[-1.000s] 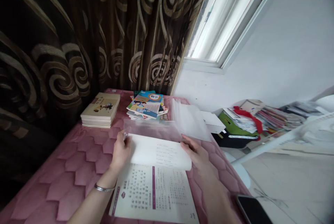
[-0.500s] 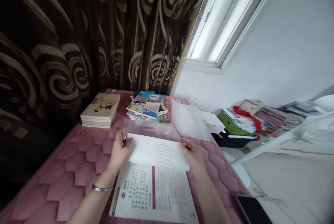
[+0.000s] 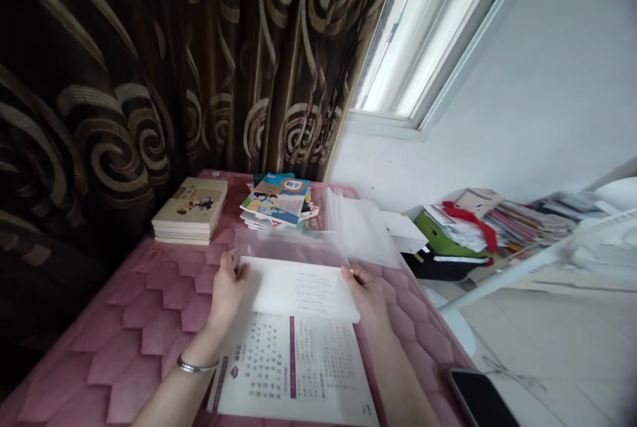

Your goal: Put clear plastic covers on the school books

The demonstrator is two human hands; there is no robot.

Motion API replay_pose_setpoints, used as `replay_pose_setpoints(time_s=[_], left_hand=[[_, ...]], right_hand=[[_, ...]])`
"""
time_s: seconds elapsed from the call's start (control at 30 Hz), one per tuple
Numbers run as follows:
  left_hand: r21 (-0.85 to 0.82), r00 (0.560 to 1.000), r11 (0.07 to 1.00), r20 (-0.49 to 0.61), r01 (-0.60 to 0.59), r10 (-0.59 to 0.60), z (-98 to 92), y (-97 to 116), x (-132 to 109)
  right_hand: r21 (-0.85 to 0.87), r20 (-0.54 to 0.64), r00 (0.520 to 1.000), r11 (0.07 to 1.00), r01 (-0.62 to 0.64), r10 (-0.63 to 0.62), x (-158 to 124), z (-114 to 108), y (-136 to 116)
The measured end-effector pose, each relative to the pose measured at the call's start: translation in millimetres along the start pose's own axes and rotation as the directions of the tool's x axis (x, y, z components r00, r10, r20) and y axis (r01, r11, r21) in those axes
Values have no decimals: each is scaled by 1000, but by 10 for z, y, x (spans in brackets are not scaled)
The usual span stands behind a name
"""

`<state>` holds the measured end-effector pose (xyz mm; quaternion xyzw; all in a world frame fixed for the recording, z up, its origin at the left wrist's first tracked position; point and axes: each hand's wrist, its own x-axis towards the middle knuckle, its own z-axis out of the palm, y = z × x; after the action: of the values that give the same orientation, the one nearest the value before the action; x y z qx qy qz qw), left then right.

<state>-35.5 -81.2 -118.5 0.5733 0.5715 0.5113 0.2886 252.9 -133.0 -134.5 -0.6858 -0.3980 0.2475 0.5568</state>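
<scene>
An open booklet point(image 3: 293, 367) with printed text and a purple stripe lies on the pink quilted table cover point(image 3: 139, 321) in front of me. Its far page point(image 3: 303, 288) is folded back toward me. My left hand point(image 3: 226, 291), with a silver bracelet on the wrist, pinches the left edge of that folded page together with a clear plastic sleeve point(image 3: 288, 248) lying just beyond it. The right edge of the page is held by my right hand point(image 3: 365, 294), fingers closed on it.
Beyond lie a stack of beige books point(image 3: 192, 209), a pile of colourful textbooks point(image 3: 279, 200) and a heap of clear sleeves point(image 3: 361, 228). A dark phone point(image 3: 480, 397) sits at the table's right edge. Patterned curtains hang behind; cluttered papers point(image 3: 478, 225) lie on the right.
Both hands have drawn slightly closer together and toward me with the folded page. The page lies a little flatter and shorter over the booklet.
</scene>
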Motion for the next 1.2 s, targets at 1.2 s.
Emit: replay_pose_setpoints(time_s=[1.2], left_hand=[[28, 997, 999, -71, -38, 40, 46, 32, -64]], right_hand=[[360, 239, 961, 906, -221, 140, -86, -80, -241]])
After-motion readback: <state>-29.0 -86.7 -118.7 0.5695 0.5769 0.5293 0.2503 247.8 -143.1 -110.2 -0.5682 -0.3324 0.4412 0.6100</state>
